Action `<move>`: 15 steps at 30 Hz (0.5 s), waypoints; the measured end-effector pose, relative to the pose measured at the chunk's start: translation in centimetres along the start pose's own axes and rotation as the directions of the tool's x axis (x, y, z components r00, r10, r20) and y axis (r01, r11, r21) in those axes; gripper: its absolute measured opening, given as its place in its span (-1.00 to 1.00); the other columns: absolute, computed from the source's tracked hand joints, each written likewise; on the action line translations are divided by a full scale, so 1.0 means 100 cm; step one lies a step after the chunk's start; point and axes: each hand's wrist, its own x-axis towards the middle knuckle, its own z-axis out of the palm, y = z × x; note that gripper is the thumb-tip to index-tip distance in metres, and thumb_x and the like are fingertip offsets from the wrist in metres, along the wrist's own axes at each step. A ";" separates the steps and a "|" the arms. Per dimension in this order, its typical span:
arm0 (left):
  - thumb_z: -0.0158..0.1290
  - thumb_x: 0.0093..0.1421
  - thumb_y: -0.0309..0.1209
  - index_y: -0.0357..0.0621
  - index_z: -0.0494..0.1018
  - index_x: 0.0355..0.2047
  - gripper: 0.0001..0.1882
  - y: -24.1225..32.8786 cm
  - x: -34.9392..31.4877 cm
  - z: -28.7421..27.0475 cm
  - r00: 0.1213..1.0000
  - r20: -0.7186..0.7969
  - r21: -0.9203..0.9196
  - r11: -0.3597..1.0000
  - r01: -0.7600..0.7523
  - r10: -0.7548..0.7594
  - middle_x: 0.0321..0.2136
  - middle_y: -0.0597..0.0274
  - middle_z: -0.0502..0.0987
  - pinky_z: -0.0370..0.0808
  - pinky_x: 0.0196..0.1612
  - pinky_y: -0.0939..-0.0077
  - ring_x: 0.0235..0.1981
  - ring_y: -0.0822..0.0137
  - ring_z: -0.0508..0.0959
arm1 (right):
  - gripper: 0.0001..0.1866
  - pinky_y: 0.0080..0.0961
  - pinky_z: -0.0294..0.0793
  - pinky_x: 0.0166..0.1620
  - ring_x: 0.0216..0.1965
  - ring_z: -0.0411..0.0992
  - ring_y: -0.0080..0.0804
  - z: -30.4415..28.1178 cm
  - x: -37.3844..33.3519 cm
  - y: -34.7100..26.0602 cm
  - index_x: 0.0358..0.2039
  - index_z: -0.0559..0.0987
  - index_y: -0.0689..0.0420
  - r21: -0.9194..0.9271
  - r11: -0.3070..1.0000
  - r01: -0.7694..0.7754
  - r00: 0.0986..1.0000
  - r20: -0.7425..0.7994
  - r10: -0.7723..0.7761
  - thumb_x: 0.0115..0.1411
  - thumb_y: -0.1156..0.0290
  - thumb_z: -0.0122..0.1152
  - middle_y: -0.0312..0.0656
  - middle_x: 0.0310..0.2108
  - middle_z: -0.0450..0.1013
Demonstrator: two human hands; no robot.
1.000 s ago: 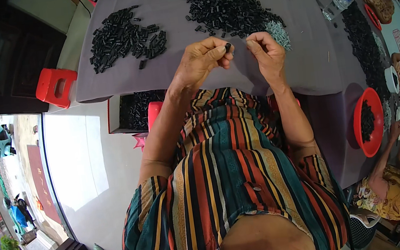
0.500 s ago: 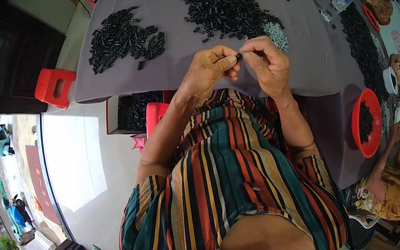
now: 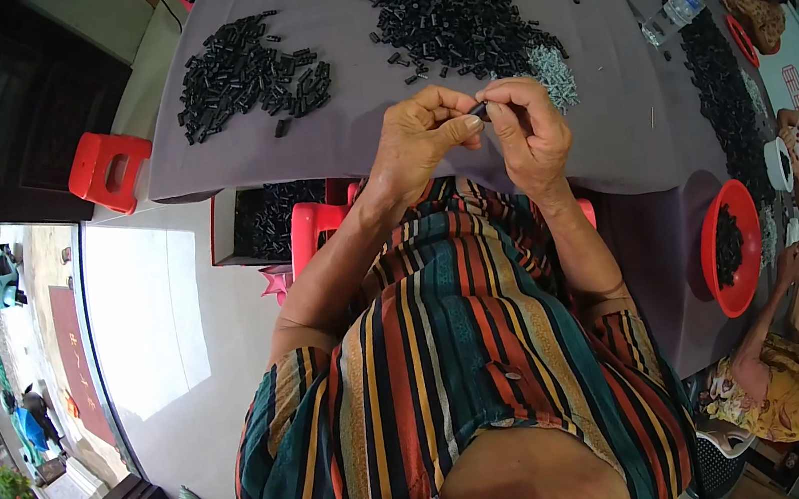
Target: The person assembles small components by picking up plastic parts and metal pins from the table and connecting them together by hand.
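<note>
Above the table's near edge, my left hand (image 3: 425, 137) and my right hand (image 3: 534, 136) meet, fingertips almost touching. Both are closed in a pinch on one small black cylindrical piece (image 3: 479, 110), largely covered by the fingers. Just beyond them spreads a big heap of similar black pieces (image 3: 440, 17). At that heap's near right edge lies a patch of small grey screw-like parts (image 3: 554, 78). To the left sits a second heap of black pieces (image 3: 241, 79). Whether a grey part is in my fingers too is hidden.
A grey cloth covers the table (image 3: 605, 121). On the right stand a red bowl of black pieces (image 3: 751, 249), a clear plastic bottle (image 3: 673, 14) and a long row of pieces (image 3: 729, 105). Other people (image 3: 776, 387) sit there. A red stool (image 3: 110, 173) and an open box (image 3: 245, 224) are at left.
My hands have drawn slightly closer together, and the black piece between the fingertips now lies tilted with more of its length showing. The heaps look the same.
</note>
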 end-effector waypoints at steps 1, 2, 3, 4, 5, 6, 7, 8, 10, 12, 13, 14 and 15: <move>0.06 0.08 -0.57 -0.34 0.39 -0.32 -0.85 0.000 0.000 0.000 1.000 -0.010 -0.043 0.999 -0.017 0.016 -0.47 0.20 0.50 0.45 -0.37 0.64 -0.50 0.48 0.47 | -0.91 -0.62 0.38 -0.37 -0.44 0.39 -0.48 0.000 0.000 0.000 -0.37 0.44 0.22 0.037 0.999 -0.012 1.000 -0.008 0.012 0.07 0.62 0.08 -0.20 -0.42 0.42; 0.06 0.08 -0.57 -0.34 0.39 -0.32 -0.85 -0.001 0.000 0.000 1.000 -0.010 -0.043 0.999 -0.017 0.017 -0.47 0.20 0.50 0.45 -0.37 0.64 -0.50 0.48 0.47 | -0.91 -0.63 0.38 -0.36 -0.43 0.38 -0.50 0.000 0.000 0.000 -0.37 0.45 0.22 0.073 0.997 -0.024 1.000 -0.017 0.025 0.07 0.62 0.08 -0.20 -0.41 0.43; 0.06 0.08 -0.57 -0.33 0.39 -0.32 -0.86 -0.002 0.000 0.000 0.999 -0.010 -0.047 0.998 -0.043 0.043 -0.46 0.20 0.50 0.45 -0.36 0.63 -0.49 0.48 0.47 | -0.91 -0.63 0.38 -0.36 -0.43 0.38 -0.50 0.000 0.000 0.000 -0.37 0.45 0.22 0.073 0.997 -0.023 1.000 -0.016 0.025 0.07 0.62 0.08 -0.20 -0.41 0.43; 0.06 0.08 -0.57 -0.32 0.39 -0.33 -0.86 -0.003 0.000 0.000 0.998 -0.010 -0.051 0.996 -0.070 0.069 -0.46 0.20 0.50 0.45 -0.34 0.63 -0.47 0.47 0.48 | -0.91 -0.63 0.38 -0.36 -0.42 0.39 -0.50 0.000 0.000 0.002 -0.37 0.45 0.22 0.066 0.998 -0.014 1.000 -0.017 0.015 0.07 0.62 0.09 -0.20 -0.41 0.43; 0.06 0.08 -0.57 -0.32 0.39 -0.33 -0.86 -0.003 0.000 -0.001 0.998 -0.010 -0.051 0.996 -0.070 0.069 -0.46 0.20 0.50 0.45 -0.34 0.63 -0.47 0.47 0.48 | -0.91 -0.63 0.37 -0.35 -0.41 0.39 -0.51 0.000 -0.001 0.002 -0.37 0.46 0.22 0.060 0.998 -0.004 1.000 -0.018 0.005 0.07 0.62 0.09 -0.21 -0.41 0.43; 0.06 0.08 -0.58 -0.31 0.39 -0.33 -0.86 -0.004 0.001 -0.001 0.995 -0.019 -0.060 0.993 -0.098 0.097 -0.45 0.20 0.49 0.45 -0.33 0.63 -0.46 0.48 0.48 | -0.91 -0.63 0.37 -0.35 -0.41 0.39 -0.51 0.000 -0.001 0.002 -0.37 0.46 0.22 0.060 0.998 -0.004 1.000 -0.018 0.005 0.07 0.62 0.09 -0.21 -0.41 0.43; 0.06 0.08 -0.58 -0.30 0.39 -0.33 -0.87 -0.004 0.001 -0.001 0.992 -0.028 -0.070 0.990 -0.126 0.124 -0.44 0.21 0.49 0.46 -0.32 0.63 -0.44 0.48 0.48 | -0.91 -0.64 0.37 -0.35 -0.41 0.39 -0.50 0.000 -0.001 0.002 -0.38 0.46 0.22 0.060 0.998 -0.015 1.000 -0.010 0.015 0.06 0.62 0.10 -0.20 -0.40 0.43; 0.06 0.08 -0.58 -0.30 0.39 -0.33 -0.87 -0.004 0.001 -0.001 0.992 -0.030 -0.070 0.990 -0.126 0.124 -0.44 0.21 0.49 0.46 -0.32 0.63 -0.44 0.48 0.48 | -0.91 -0.64 0.37 -0.35 -0.41 0.39 -0.50 0.000 -0.002 0.001 -0.38 0.46 0.22 0.061 0.998 -0.026 1.000 -0.001 0.026 0.06 0.62 0.10 -0.20 -0.40 0.43; 0.07 0.07 -0.59 -0.29 0.39 -0.34 -0.87 -0.002 0.000 0.001 0.990 -0.034 -0.092 0.986 -0.139 0.136 -0.43 0.23 0.48 0.46 -0.30 0.64 -0.41 0.49 0.47 | -0.91 -0.64 0.37 -0.35 -0.41 0.39 -0.50 -0.001 -0.001 0.000 -0.38 0.46 0.22 0.052 0.998 -0.019 1.000 0.005 0.018 0.06 0.62 0.10 -0.20 -0.41 0.43; 0.07 0.07 -0.59 -0.29 0.39 -0.34 -0.86 -0.003 -0.001 0.002 0.989 -0.040 -0.099 0.985 -0.143 0.140 -0.42 0.24 0.47 0.45 -0.29 0.65 -0.40 0.50 0.46 | -0.91 -0.63 0.37 -0.35 -0.41 0.39 -0.49 -0.001 -0.001 0.000 -0.38 0.47 0.22 0.042 0.999 -0.012 1.000 0.012 0.011 0.05 0.63 0.11 -0.21 -0.41 0.43; 0.08 0.06 -0.59 -0.29 0.39 -0.34 -0.86 -0.003 -0.001 0.003 0.989 -0.044 -0.106 0.983 -0.148 0.144 -0.42 0.26 0.47 0.45 -0.27 0.65 -0.39 0.52 0.46 | -0.91 -0.63 0.37 -0.35 -0.41 0.39 -0.49 -0.001 -0.002 0.002 -0.38 0.47 0.21 0.044 0.999 0.001 1.000 0.015 -0.001 0.05 0.63 0.11 -0.20 -0.41 0.43; 0.08 0.06 -0.59 -0.29 0.39 -0.34 -0.86 -0.003 -0.001 0.003 0.989 -0.045 -0.106 0.983 -0.148 0.144 -0.42 0.26 0.47 0.45 -0.27 0.65 -0.39 0.52 0.46 | -0.90 -0.63 0.37 -0.35 -0.41 0.39 -0.48 -0.001 -0.002 0.002 -0.38 0.47 0.21 0.045 0.999 0.014 1.000 0.017 -0.014 0.05 0.63 0.11 -0.20 -0.41 0.43; 0.08 0.06 -0.59 -0.28 0.38 -0.34 -0.86 -0.003 -0.001 0.004 0.987 -0.041 -0.109 0.981 -0.160 0.156 -0.42 0.27 0.47 0.44 -0.27 0.66 -0.39 0.52 0.46 | -0.90 -0.63 0.37 -0.35 -0.41 0.39 -0.48 -0.001 -0.001 0.001 -0.38 0.47 0.21 0.045 0.999 0.014 1.000 0.018 -0.015 0.05 0.63 0.11 -0.20 -0.41 0.43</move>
